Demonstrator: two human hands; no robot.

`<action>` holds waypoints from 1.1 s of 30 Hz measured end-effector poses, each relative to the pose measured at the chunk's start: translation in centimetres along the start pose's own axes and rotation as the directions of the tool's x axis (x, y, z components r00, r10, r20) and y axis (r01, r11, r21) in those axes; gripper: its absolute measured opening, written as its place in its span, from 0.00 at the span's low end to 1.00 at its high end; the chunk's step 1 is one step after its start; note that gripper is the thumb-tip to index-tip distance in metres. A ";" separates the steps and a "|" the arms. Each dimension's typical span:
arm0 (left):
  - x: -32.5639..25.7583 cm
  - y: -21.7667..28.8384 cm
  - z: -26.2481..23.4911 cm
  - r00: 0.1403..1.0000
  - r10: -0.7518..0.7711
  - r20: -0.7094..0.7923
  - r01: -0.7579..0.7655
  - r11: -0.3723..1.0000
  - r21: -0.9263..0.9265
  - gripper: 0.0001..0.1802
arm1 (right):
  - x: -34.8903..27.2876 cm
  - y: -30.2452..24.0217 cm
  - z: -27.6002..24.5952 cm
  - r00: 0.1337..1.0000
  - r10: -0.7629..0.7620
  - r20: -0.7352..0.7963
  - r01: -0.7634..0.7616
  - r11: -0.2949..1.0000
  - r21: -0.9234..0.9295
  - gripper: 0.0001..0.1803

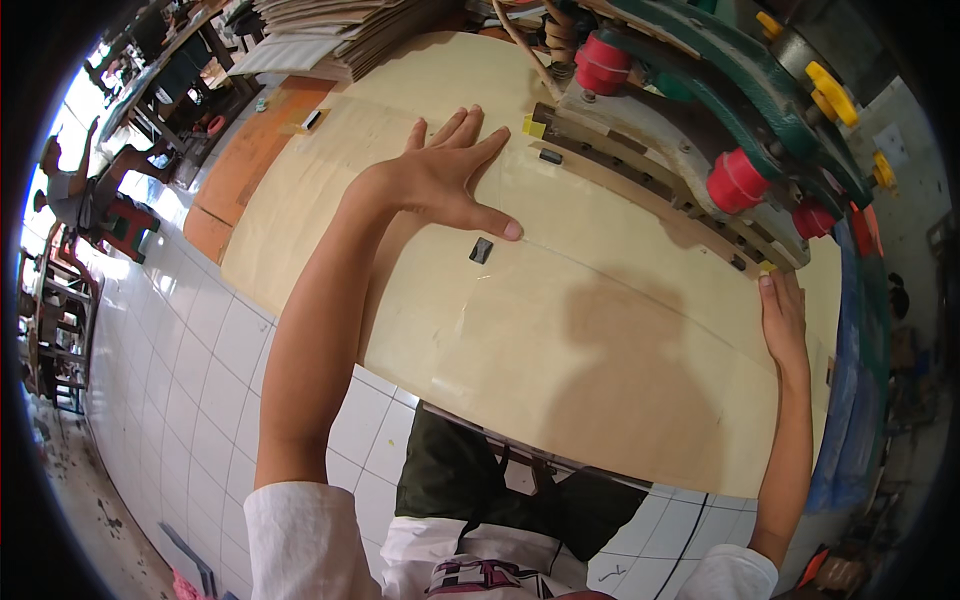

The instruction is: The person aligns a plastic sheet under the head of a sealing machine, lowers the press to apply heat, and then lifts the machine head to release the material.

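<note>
Cardboard sheet (560, 340), large, pale and flat, lies across the work table and fills the middle of the view, its near edge overhanging the white tiled floor (200, 380) just above the person's lap. A faint crease line runs across it from the middle toward the right. The left hand (440, 180) rests palm down on the upper middle of the sheet, fingers spread wide and flat, thumb stretched out to the right; it grips nothing. Just below the thumb a small dark block (481, 250) sits on the sheet. The right hand (783, 320) lies along the sheet's right edge, fingers straight and close together, their tips touching a small yellow piece (767, 267) at the foot of the machine; it holds nothing either.

Beyond the far edge of the sheet stands a green machine (760, 90) with red rollers (736, 181) and yellow knobs (832, 93), and a perforated guide bar (650, 185) running along its base. An orange board (245, 165) shows under the sheet's left side. A stack of flat cardboard (330, 30) is piled at the top left. No open containers show. Farther left, other people sit at benches.
</note>
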State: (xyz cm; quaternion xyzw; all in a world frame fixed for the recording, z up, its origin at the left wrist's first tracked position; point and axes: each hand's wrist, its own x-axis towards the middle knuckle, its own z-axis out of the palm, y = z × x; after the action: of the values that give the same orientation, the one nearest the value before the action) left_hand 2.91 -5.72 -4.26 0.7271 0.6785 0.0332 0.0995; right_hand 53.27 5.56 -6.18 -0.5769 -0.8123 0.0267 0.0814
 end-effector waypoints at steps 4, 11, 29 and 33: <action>-0.1 0.0 0.1 0.999 -0.033 -0.012 0.033 0.999 -0.005 0.73 | -0.2 -0.4 0.1 1.000 -0.002 -0.018 0.002 1.000 0.016 0.29; 0.0 0.6 0.0 0.999 -0.031 -0.010 0.031 0.999 0.031 0.71 | -0.5 -0.7 -0.1 1.000 0.009 -0.022 -0.008 0.999 0.031 0.28; 0.7 0.4 -0.2 0.998 -0.062 0.033 0.062 0.998 0.005 0.75 | -0.3 -0.9 0.1 0.997 0.069 -0.022 -0.071 0.995 -0.077 0.34; 0.7 0.5 -0.4 0.997 -0.063 0.038 0.064 0.998 -0.002 0.74 | -0.4 -0.8 -0.1 0.997 0.071 -0.026 -0.073 0.993 -0.090 0.34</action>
State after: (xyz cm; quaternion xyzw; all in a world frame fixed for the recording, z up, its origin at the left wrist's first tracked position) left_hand 3.37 -5.02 -3.86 0.7055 0.6992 0.0172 0.1144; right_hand 52.66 4.90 -5.98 -0.6093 -0.7903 -0.0141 0.0633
